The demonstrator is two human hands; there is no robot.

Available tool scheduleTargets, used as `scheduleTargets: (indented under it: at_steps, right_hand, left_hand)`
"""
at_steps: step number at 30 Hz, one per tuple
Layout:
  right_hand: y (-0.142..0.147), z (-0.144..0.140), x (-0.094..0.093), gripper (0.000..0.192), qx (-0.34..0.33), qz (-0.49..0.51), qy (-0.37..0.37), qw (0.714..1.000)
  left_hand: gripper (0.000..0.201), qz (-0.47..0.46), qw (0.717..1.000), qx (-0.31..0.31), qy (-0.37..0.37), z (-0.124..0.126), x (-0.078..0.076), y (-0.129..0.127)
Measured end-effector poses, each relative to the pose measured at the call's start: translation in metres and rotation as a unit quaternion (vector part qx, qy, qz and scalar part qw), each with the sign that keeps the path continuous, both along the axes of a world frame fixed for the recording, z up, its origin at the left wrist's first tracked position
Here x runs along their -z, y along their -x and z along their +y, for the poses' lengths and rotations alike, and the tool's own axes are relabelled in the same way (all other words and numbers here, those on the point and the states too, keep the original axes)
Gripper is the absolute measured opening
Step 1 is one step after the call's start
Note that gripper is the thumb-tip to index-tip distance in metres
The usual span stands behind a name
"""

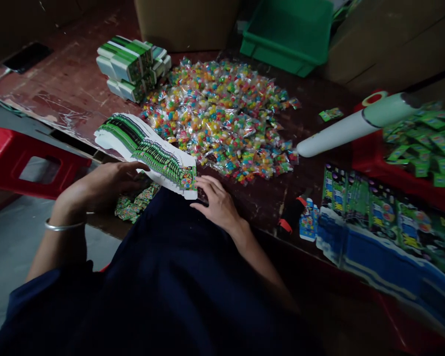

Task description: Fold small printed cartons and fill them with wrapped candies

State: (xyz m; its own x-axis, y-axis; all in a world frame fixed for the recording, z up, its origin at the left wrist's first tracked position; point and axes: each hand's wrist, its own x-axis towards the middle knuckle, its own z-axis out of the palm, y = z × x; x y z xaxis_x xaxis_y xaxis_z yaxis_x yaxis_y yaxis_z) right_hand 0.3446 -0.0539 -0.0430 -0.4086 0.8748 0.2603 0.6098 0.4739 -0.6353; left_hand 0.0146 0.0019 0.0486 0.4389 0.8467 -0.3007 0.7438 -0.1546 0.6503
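Nearest me is my dark lap, both hands just past it. My left hand (107, 185) cradles the fanned stack of flat green cartons (148, 153) from beneath, at the table (267, 198) edge; my right hand (217, 202), fingers loose, touches the top carton. I judge the next move is peeling one off cleanly.
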Motion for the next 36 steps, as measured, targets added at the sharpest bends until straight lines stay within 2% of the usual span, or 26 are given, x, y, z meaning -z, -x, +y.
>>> scheduleTargets:
  at_steps: [2, 4, 6, 8, 10, 13, 16, 18, 20, 22, 24, 27, 31, 33, 36]
  right_hand:
    - [0.004, 0.003, 0.007, 0.046, -0.019, -0.029, -0.005, 0.999]
    - [0.005, 0.005, 0.010, 0.028, -0.023, -0.034, -0.021, 0.999]
    - [0.003, 0.005, 0.010, 0.014, -0.022, -0.021, -0.048, 0.998]
    - [-0.002, 0.003, 0.005, 0.016, 0.001, 0.007, -0.086, 0.996]
    - [-0.005, -0.002, -0.002, 0.019, 0.046, 0.039, -0.132, 0.989]
    - [-0.005, -0.013, -0.013, 0.024, 0.085, 0.067, -0.175, 0.979]
    - [0.000, -0.024, -0.020, 0.026, 0.060, 0.079, -0.177, 0.979]
    - [0.002, -0.029, -0.024, 0.027, 0.032, 0.091, -0.146, 0.984]
    - [0.002, -0.031, -0.028, 0.039, 0.022, 0.113, -0.087, 0.990]
    - [0.000, -0.029, -0.032, 0.062, 0.029, 0.134, -0.023, 0.990]
    - [-0.003, -0.026, -0.037, 0.073, 0.035, 0.139, 0.027, 0.989]
    - [-0.008, -0.021, -0.045, 0.060, 0.035, 0.141, 0.067, 0.987]
    - [-0.016, -0.018, -0.056, 0.024, 0.029, 0.157, 0.141, 0.977]
    - [-0.018, -0.018, -0.059, 0.024, 0.027, 0.163, 0.176, 0.970]
    - [-0.014, -0.019, -0.056, 0.028, 0.127, 0.245, 0.148, 0.950]
  left_hand:
    - [0.046, -0.013, 1.000, 0.000, -0.020, 0.000, -0.002, 0.002]
    - [0.045, -0.071, 0.997, -0.027, -0.011, -0.002, 0.002, -0.008]
    - [0.036, -0.146, 0.988, -0.047, 0.025, -0.004, 0.010, -0.025]
    - [0.033, -0.232, 0.968, -0.056, 0.079, -0.006, 0.023, -0.046]
    - [0.038, -0.333, 0.925, -0.088, 0.159, -0.009, 0.039, -0.069]
    - [0.047, -0.459, 0.834, -0.159, 0.260, -0.013, 0.060, -0.099]
    - [0.050, -0.548, 0.755, -0.171, 0.316, -0.015, 0.066, -0.118]
    - [0.049, -0.575, 0.733, -0.157, 0.328, -0.015, 0.064, -0.123]
    - [0.052, -0.577, 0.739, -0.132, 0.321, -0.015, 0.060, -0.125]
    - [0.056, -0.561, 0.759, -0.096, 0.314, -0.016, 0.057, -0.124]
    - [0.054, -0.542, 0.780, -0.064, 0.307, -0.016, 0.054, -0.124]
    - [0.048, -0.512, 0.807, -0.035, 0.291, -0.018, 0.049, -0.124]
    - [0.043, -0.461, 0.843, 0.030, 0.276, -0.023, 0.042, -0.125]
    - [0.034, -0.435, 0.865, 0.035, 0.249, -0.026, 0.039, -0.127]
    - [0.030, -0.424, 0.885, -0.014, 0.193, -0.028, 0.039, -0.134]
